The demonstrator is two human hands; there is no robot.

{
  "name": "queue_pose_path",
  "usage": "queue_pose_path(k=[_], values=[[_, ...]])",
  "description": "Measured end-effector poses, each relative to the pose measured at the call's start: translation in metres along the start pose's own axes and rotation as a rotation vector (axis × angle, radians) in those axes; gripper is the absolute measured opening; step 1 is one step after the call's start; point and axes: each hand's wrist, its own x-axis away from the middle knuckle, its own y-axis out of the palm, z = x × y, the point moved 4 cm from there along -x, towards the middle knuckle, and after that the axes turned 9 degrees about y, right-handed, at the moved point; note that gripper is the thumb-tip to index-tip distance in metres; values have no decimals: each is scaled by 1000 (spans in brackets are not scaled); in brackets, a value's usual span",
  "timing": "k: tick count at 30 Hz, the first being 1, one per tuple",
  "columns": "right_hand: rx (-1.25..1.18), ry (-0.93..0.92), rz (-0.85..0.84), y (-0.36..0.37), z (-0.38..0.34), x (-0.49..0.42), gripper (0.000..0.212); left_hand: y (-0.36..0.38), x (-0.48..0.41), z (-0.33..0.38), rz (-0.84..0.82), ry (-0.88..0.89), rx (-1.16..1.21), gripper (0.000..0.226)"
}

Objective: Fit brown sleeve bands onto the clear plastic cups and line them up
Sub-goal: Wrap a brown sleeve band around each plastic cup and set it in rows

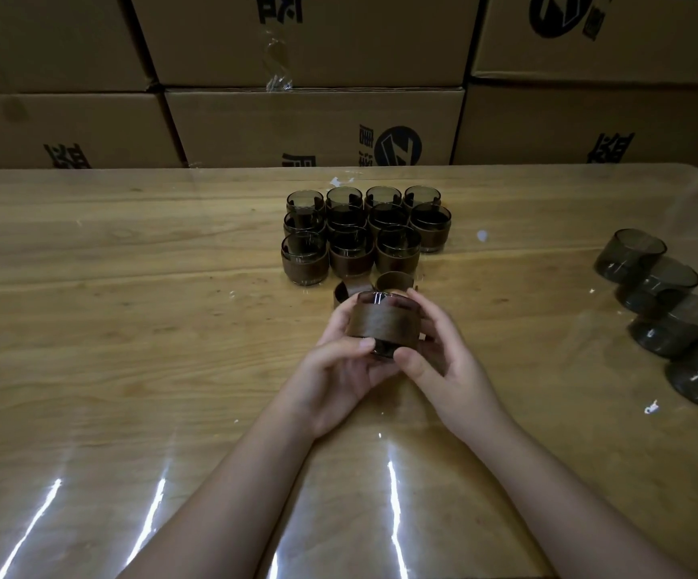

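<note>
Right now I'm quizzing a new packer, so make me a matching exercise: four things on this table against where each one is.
Things:
1. loose bands
2. held cup
3. banded cups
4. bare cups

Places:
a. in left hand and right hand
b. block, far centre
c. row at right
d. just beyond the hands

Pairs: 1-d, 2-a, 3-b, 4-c.

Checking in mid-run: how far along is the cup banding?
Done: eleven banded cups stand in rows, with the front row one short. In hand: the left hand and right hand grip the held cup, which has a band around it. Left: four bare cups on the right and two loose bands.
</note>
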Motion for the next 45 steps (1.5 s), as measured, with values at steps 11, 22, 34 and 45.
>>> queue_pose_path(k=[11, 22, 34, 45], values=[[180, -119, 90, -4, -2, 2, 55, -4, -1, -2, 109, 44, -282, 74], [167, -133, 116, -6, -4, 1, 44, -4, -1, -3, 135, 142, -384, 45], [16, -15, 99, -3, 3, 0, 67, -1, -1, 3, 177, 117, -238, 85], [130, 0, 189, -4, 7, 2, 60, 3, 1, 4, 178, 122, -243, 84]])
